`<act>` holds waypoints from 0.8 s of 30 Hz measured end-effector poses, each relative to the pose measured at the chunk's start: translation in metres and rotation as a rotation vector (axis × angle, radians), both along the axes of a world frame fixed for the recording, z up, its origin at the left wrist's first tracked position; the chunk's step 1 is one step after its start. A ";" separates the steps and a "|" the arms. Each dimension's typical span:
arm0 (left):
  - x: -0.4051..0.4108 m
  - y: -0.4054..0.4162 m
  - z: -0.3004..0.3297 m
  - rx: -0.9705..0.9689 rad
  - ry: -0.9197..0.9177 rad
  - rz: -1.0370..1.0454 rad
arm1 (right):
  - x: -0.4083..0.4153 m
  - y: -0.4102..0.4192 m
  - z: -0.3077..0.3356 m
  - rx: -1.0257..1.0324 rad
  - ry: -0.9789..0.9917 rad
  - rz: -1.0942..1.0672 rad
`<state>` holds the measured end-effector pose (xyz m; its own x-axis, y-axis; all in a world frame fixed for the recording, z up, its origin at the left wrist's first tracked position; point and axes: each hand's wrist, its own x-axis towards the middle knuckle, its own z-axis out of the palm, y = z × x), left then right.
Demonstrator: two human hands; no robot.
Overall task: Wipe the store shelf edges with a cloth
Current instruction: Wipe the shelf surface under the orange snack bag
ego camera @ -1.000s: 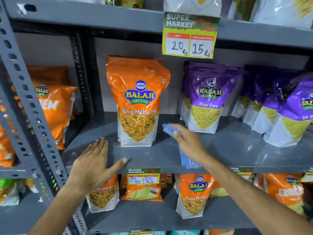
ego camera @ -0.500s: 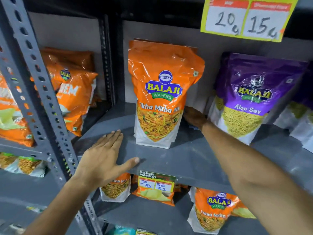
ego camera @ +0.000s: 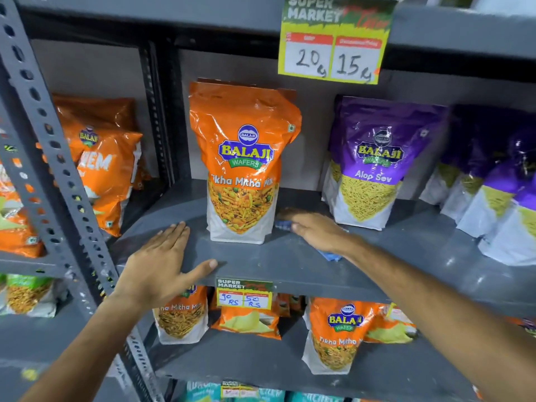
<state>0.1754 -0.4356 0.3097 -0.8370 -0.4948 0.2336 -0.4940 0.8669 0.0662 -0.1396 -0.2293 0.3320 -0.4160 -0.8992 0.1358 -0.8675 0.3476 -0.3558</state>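
Note:
A grey metal shelf runs across the middle of the view. My right hand lies flat on it, pressing a blue cloth onto the surface just right of an upright orange snack bag. Bits of the cloth show at the fingertips and under the wrist; the rest is hidden by the hand. My left hand rests palm down on the shelf's front left part, fingers spread, thumb along the front edge, holding nothing.
A purple snack bag stands right of my right hand, with more purple bags further right. A perforated upright post is at the left. Price tags hang on the upper shelf and on this shelf's edge. Orange bags fill the lower shelf.
My right hand with the cloth has pulled back from beside the orange bag's rear toward the front of the shelf. The left hand stays put. The camera has drawn back a little.

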 end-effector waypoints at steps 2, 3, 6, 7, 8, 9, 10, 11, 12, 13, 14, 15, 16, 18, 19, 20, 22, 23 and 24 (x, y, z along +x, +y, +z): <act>0.000 0.001 0.001 0.000 -0.007 -0.002 | -0.001 0.021 0.005 -0.016 -0.133 0.109; 0.000 0.002 0.001 -0.002 -0.007 0.000 | -0.004 0.028 0.009 -0.031 -0.187 0.131; 0.001 0.003 0.003 0.005 -0.006 0.006 | -0.018 0.031 0.022 -0.096 -0.244 0.048; 0.001 0.003 0.004 0.006 -0.007 0.006 | -0.021 0.027 0.022 -0.083 -0.235 0.011; 0.001 0.003 0.004 0.008 -0.006 0.004 | -0.022 0.021 0.020 -0.047 -0.204 -0.017; 0.001 0.003 0.004 0.009 -0.007 0.001 | -0.023 0.014 0.016 -0.001 -0.147 -0.040; 0.001 0.002 0.004 0.010 -0.010 -0.001 | -0.021 0.008 0.012 0.038 -0.078 -0.061; 0.001 0.002 0.003 0.008 -0.015 -0.002 | -0.018 0.004 0.009 0.059 -0.016 -0.078; 0.000 0.001 0.002 0.005 -0.019 -0.002 | -0.013 0.003 0.007 0.061 0.024 -0.071; 0.000 0.000 0.001 0.002 -0.022 0.000 | -0.007 0.005 0.005 0.046 0.042 -0.032; 0.000 -0.001 0.000 0.000 -0.024 0.001 | 0.000 0.010 0.003 0.024 0.044 0.031; -0.001 -0.002 -0.001 -0.002 -0.024 0.001 | 0.006 0.017 0.001 0.007 0.035 0.097; -0.001 -0.003 -0.002 -0.002 -0.023 0.002 | 0.013 0.026 0.000 -0.002 0.019 0.157; -0.001 -0.005 -0.003 0.001 -0.021 0.003 | 0.026 0.046 -0.003 -0.011 -0.027 0.252; -0.001 -0.006 -0.004 0.001 -0.022 0.004 | 0.030 0.056 -0.003 -0.012 -0.059 0.293; -0.002 -0.006 -0.004 0.002 -0.026 0.006 | 0.033 0.067 -0.003 -0.007 -0.101 0.326; -0.002 -0.006 -0.004 0.004 -0.036 0.011 | 0.032 0.084 0.003 -0.002 -0.206 0.342; -0.002 -0.006 -0.004 0.003 -0.040 0.014 | 0.028 0.088 0.007 -0.029 -0.248 0.319; -0.002 -0.005 -0.003 0.003 -0.042 0.016 | 0.022 0.088 0.010 -0.080 -0.279 0.273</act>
